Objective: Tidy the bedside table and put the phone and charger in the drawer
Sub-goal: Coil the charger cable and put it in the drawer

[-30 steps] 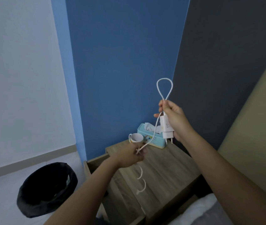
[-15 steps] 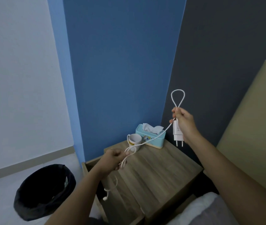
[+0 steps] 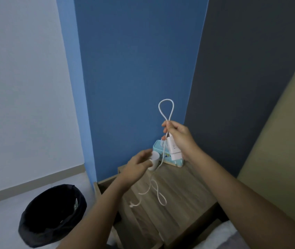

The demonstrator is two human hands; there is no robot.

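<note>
Black and round, a bin sits on the floor far to the left of both hands. Next comes the left hand, blurry, fingers loosely spread, holding nothing, right in front of a white cup. Under the hands is the wooden table. The right hand squeezes the white charger and pinches its cord, which loops above the hand and hangs down below. A blue tissue box sits behind it.
</note>
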